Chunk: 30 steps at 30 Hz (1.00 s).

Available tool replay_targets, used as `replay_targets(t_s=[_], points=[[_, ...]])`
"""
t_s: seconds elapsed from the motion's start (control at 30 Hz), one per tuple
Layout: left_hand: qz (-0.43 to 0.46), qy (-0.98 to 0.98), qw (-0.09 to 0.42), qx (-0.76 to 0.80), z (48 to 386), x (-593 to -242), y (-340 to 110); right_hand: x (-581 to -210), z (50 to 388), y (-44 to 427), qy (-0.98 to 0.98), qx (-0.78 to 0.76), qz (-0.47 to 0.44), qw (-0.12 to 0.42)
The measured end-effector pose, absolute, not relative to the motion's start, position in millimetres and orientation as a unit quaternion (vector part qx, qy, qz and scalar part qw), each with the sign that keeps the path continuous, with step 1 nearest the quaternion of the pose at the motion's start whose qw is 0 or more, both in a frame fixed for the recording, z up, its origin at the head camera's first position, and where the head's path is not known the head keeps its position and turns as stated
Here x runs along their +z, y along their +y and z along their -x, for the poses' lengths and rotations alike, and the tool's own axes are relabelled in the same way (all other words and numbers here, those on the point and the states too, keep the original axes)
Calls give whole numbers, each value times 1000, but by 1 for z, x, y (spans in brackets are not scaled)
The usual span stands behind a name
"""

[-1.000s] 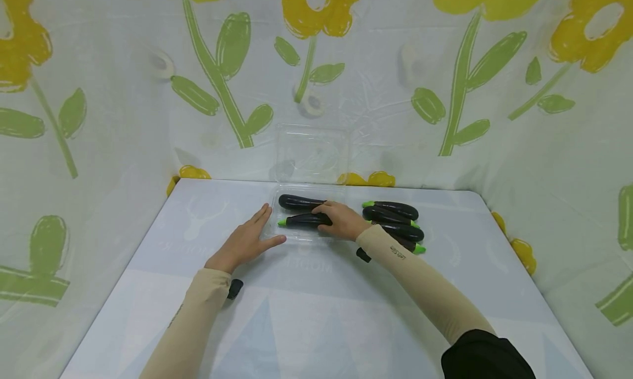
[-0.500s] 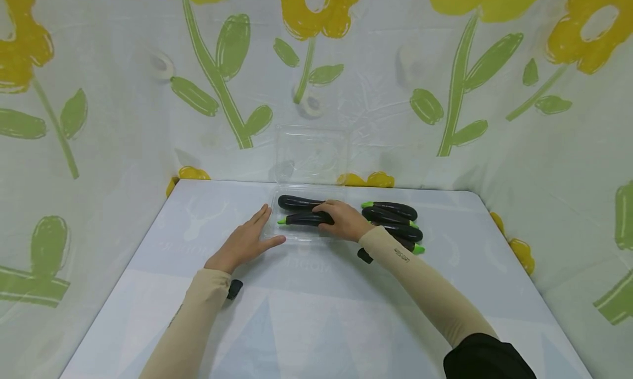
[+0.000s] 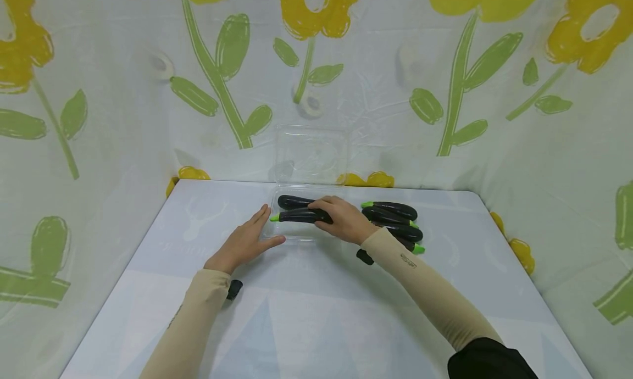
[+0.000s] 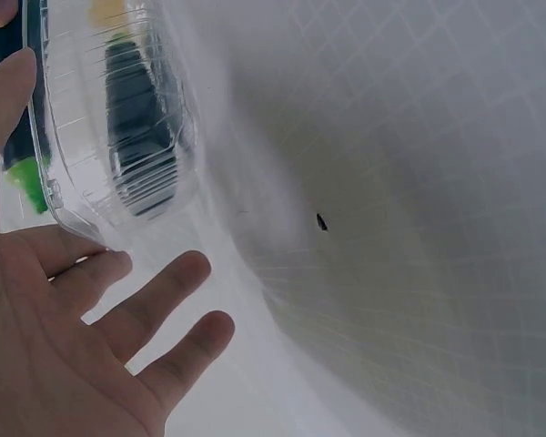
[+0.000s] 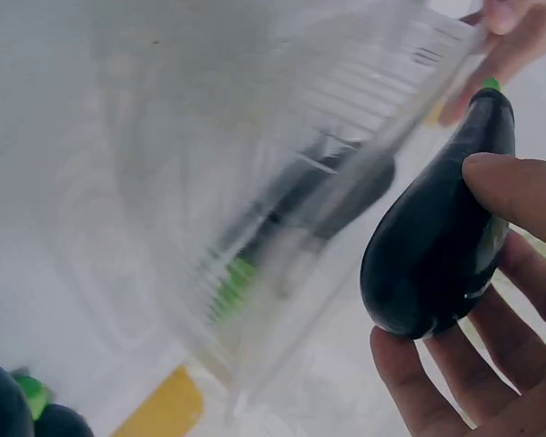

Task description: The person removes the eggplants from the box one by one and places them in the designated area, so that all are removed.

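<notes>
My right hand [image 3: 343, 219] grips a dark, glossy eggplant [image 3: 299, 215] with a green stem end pointing left. In the right wrist view, thumb and fingers lie on either side of this eggplant [image 5: 437, 228], which is raised beside the clear plastic box. A second eggplant [image 3: 293, 201] lies inside the box [image 3: 301, 239], toward its back, partly hidden by my right hand. My left hand [image 3: 244, 244] rests with extended fingers at the box's left side. In the left wrist view its fingers spread near the box's wall [image 4: 73, 214].
The box's clear lid [image 3: 312, 154] stands up behind it, by the flower-patterned curtain [image 3: 376, 104]. Several more eggplants [image 3: 390, 210] lie in a pile right of the box, close to my right forearm. The white table [image 3: 306, 318] stretches out in front.
My right hand has raised the eggplant and shifted it slightly left, from the front of the box. The left hand and the box stay where they were.
</notes>
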<state>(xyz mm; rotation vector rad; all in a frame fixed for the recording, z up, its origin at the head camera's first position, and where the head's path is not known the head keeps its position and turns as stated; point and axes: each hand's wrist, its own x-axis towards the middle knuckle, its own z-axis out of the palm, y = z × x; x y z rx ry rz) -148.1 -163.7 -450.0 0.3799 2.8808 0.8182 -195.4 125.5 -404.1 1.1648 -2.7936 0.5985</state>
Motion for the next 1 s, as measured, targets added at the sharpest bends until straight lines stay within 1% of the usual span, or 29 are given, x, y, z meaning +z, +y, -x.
replay_targets(t_s=[0.33, 0.6, 1.0], points=[[-132, 951, 54, 273, 149, -449, -164, -390, 185, 135, -902, 223, -363, 65], [-134, 950, 51, 276, 148, -450, -165, -386, 177, 154, -893, 247, -362, 102], [-134, 951, 53, 274, 148, -449, -164, -381, 164, 181, -896, 254, -338, 137]])
